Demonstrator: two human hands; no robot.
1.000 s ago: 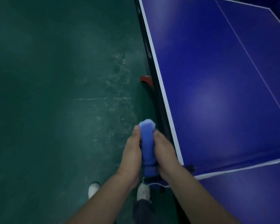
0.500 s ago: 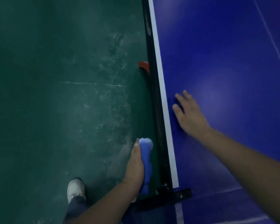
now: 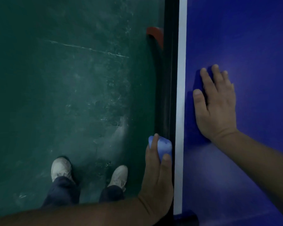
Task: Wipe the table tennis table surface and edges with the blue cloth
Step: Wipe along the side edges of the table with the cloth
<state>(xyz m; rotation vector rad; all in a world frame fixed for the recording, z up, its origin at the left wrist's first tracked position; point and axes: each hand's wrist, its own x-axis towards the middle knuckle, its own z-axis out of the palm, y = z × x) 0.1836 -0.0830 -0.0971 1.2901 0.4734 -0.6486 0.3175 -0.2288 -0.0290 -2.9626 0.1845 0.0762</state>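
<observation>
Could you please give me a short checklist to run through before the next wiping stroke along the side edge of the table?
1. Blue cloth gripped in the left hand: ok, fingers curl round it.
2. Cloth set against the table's black side edge: ok, it lies right beside it.
3. Right hand bracing flat on the blue table top: ok.
4. Path ahead along the edge: not ok, a red part juts out beside it.
5. Feet standing on the floor, away from the table: ok.
6. Dirt on the edge: cannot tell, too dark.
</observation>
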